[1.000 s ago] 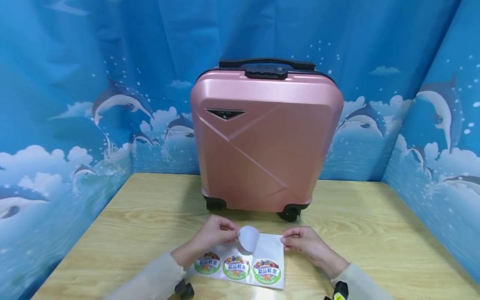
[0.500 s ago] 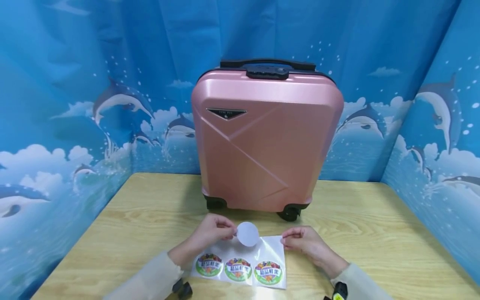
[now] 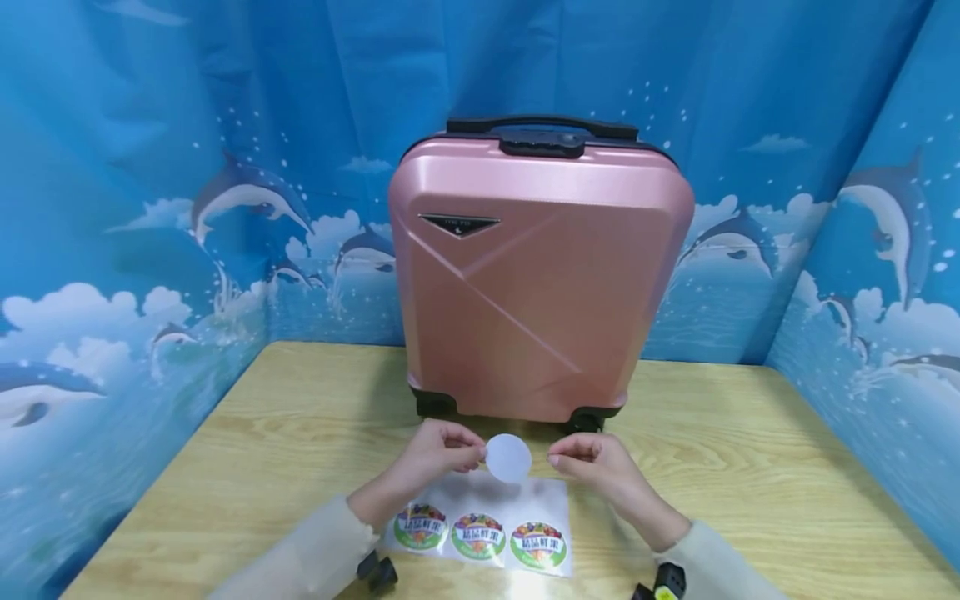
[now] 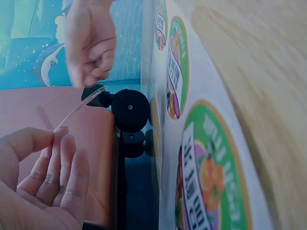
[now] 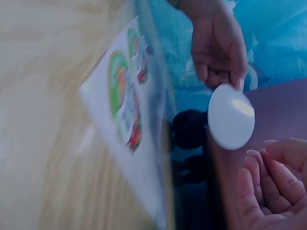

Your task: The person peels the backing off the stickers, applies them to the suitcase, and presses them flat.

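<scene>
My left hand [image 3: 435, 458] pinches a round sticker [image 3: 508, 458] by its left edge, between thumb and forefinger. The white back of the sticker faces up in the head view; the left wrist view shows it nearly edge-on. A little to its right is my right hand [image 3: 600, 467], fingers loosely bent, thumb and forefinger tips close together, holding nothing. A narrow gap separates these fingertips [image 5: 271, 143] from the sticker's rim. Below both hands, a sticker sheet [image 3: 551, 500] lies on the table, with a row of three round fruit-print stickers [image 3: 478, 536] along its near side.
A pink suitcase [image 3: 540, 283] with a black handle [image 3: 543, 125] and black wheels [image 3: 585, 419] stands upright on the wooden table [image 3: 720, 483], just behind the hands. Blue dolphin-print curtains [image 3: 135, 217] enclose the back and sides.
The sticker, partly over the sheet, has been lifted clear of it by the left hand. The right hand has let go of the sheet's corner and moved left and up towards the sticker.
</scene>
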